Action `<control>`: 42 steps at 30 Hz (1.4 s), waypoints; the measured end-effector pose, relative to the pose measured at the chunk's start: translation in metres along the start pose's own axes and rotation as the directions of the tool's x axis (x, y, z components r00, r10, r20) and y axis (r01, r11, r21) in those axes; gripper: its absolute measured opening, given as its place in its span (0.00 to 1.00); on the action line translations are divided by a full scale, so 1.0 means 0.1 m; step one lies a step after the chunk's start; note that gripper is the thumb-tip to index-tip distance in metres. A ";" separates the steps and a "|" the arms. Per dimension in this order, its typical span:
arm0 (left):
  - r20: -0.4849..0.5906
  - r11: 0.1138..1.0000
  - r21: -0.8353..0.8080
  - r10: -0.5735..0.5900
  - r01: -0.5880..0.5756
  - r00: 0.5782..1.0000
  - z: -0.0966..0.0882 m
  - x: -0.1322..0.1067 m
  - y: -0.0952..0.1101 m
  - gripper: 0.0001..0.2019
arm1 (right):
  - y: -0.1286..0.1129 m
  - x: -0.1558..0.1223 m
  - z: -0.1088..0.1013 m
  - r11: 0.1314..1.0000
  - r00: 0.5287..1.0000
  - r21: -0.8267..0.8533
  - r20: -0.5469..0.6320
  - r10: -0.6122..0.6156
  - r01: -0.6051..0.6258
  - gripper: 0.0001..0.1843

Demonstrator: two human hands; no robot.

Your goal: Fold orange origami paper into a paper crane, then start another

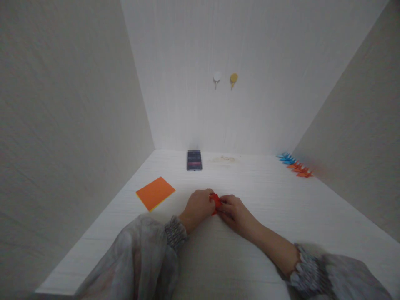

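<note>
A small piece of folded orange-red paper (216, 201) is held between my two hands, just over the middle of the white table. My left hand (200, 205) is closed on its left side, with the fingers curled over it. From the right, the fingertips of my right hand (233, 212) pinch the paper's edge. Parts of the paper are hidden behind the fingers, so its full shape does not show. To the left of my left hand lies a flat stack of orange square paper (155, 193) with a yellow edge.
A dark, blurred phone-like object (194, 161) lies near the back wall. Along the right wall stand several blue folded paper figures (286, 158) and several orange folded paper figures (300, 169). A white hook (216, 77) and a yellow hook (233, 78) are on the back wall.
</note>
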State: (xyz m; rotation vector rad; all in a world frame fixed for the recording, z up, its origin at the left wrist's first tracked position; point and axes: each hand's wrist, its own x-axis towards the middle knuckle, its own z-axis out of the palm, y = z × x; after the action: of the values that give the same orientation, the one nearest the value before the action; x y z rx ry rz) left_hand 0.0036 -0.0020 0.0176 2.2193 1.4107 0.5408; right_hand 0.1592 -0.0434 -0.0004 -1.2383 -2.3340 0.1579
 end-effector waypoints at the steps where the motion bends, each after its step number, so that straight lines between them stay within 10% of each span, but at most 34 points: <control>1: -0.010 1.000 0.026 0.013 -0.013 1.000 0.00 0.01 -0.01 0.13 | 0.00 0.00 0.00 1.000 1.000 0.001 0.002 -0.003 0.003 0.11; 15: -0.071 0.978 0.183 0.115 -0.100 0.991 0.03 -0.07 0.04 0.12 | -0.04 0.00 0.03 0.981 0.993 0.169 -0.056 0.105 -0.094 0.08; 42: -0.168 0.936 -0.299 0.138 -0.184 0.976 0.14 -0.07 0.00 0.10 | 0.05 -0.01 0.10 0.868 0.919 0.425 -0.170 0.355 -0.257 0.15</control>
State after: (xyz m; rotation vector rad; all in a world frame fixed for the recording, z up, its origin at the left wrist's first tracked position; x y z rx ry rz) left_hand 0.0083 -0.0106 0.0054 2.0789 1.1211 0.9317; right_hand 0.1588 -0.0397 -0.0112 -1.3258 -1.7677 0.5286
